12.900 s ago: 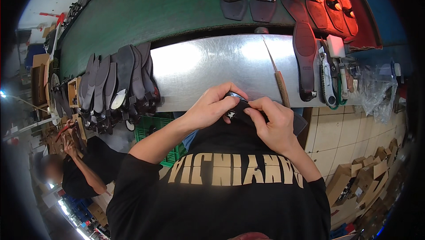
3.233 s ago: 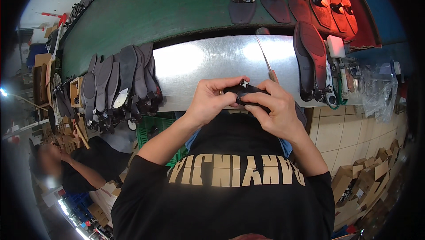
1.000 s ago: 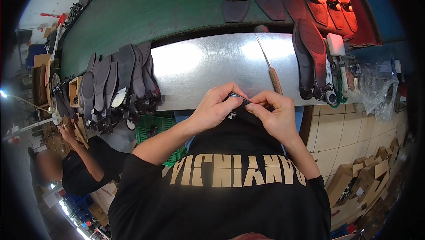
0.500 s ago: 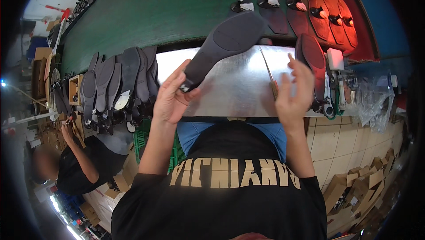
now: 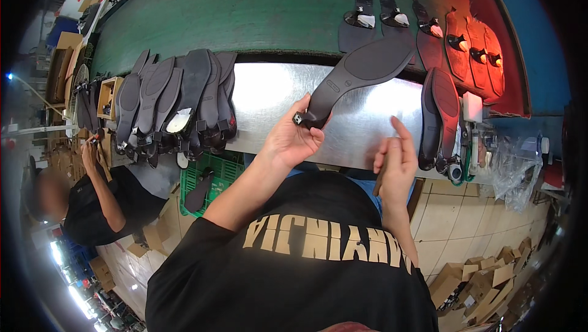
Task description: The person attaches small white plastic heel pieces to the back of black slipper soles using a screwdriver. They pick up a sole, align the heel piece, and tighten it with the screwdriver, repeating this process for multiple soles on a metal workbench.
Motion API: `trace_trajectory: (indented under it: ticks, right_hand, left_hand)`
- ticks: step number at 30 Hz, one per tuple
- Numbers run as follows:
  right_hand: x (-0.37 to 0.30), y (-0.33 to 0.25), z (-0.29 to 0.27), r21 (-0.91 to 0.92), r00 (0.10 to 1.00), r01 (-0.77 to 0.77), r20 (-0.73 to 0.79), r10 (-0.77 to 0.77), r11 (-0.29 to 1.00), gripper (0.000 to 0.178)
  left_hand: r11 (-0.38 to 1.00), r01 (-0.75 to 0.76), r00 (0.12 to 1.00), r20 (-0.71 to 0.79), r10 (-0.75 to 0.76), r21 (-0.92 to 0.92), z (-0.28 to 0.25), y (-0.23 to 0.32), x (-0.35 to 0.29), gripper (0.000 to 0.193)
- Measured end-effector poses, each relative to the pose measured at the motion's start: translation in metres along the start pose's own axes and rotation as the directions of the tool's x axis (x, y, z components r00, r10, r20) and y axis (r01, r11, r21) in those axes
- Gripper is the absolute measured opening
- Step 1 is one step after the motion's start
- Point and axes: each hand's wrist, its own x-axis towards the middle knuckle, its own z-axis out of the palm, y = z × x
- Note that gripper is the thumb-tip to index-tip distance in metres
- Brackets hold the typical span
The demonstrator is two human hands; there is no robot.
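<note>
My left hand point(image 5: 288, 139) grips a dark shoe sole point(image 5: 361, 68) by its narrow heel end. A small metal buckle shows at the fingers, and the outsole faces up with its wide toe part pointing far right. My right hand point(image 5: 401, 163) is raised over the front edge of the metal plate point(image 5: 263, 93), apart from the sole. Its index finger points forward and the other fingers are curled round a slim brown-handled tool point(image 5: 380, 177), mostly hidden by the hand.
A pile of dark soles point(image 5: 195, 87) lies left of the plate, a leaning pair point(image 5: 442, 111) on its right. More sandal pieces point(image 5: 392, 19) lie on the green bench point(image 5: 220, 7), some under red light. Below left is a green crate point(image 5: 223, 179). A co-worker point(image 5: 104, 197) works far left.
My left hand has carried the sole to the right. The brown-handled tool has left the metal plate and is now in my right hand, which has come lower and closed.
</note>
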Motion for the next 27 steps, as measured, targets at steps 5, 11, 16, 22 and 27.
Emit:
trace_trajectory:
  ticks: [5, 11, 16, 22, 27]
  right_hand:
    - [-0.015, 0.003, -0.003, -0.082, 0.960, 0.092, 0.271, -0.066, 0.992, 0.045]
    - [-0.005, 0.013, 0.018, -0.179, 0.905, 0.059, 0.425, 0.023, 0.982, 0.060]
    - [-0.004, 0.025, 0.015, -0.237, 0.910, 0.265, 0.383, -0.160, 0.935, 0.046]
    - [0.005, 0.017, 0.002, -0.057, 0.908, -0.019, 0.416, 0.041, 0.998, 0.039]
    - [0.000, 0.001, 0.003, 0.017, 0.827, -0.296, 0.505, 0.247, 0.955, 0.047]
  left_hand:
    - [1.000, 0.011, 0.999, -0.050, -0.010, 0.024, 0.009, -0.007, -0.001, 0.025]
    - [0.995, 0.006, 0.999, -0.049, -0.001, 0.097, 0.023, -0.029, -0.007, 0.023]
    - [0.984, 0.000, 0.999, -0.046, 0.008, 0.178, 0.019, -0.029, -0.009, 0.025]
    - [0.961, -0.076, 0.986, -0.123, 0.112, 0.265, 0.030, -0.034, -0.016, 0.029]
    - [0.674, -0.477, 0.864, 0.162, 0.476, 0.564, 0.032, -0.034, -0.017, 0.054]
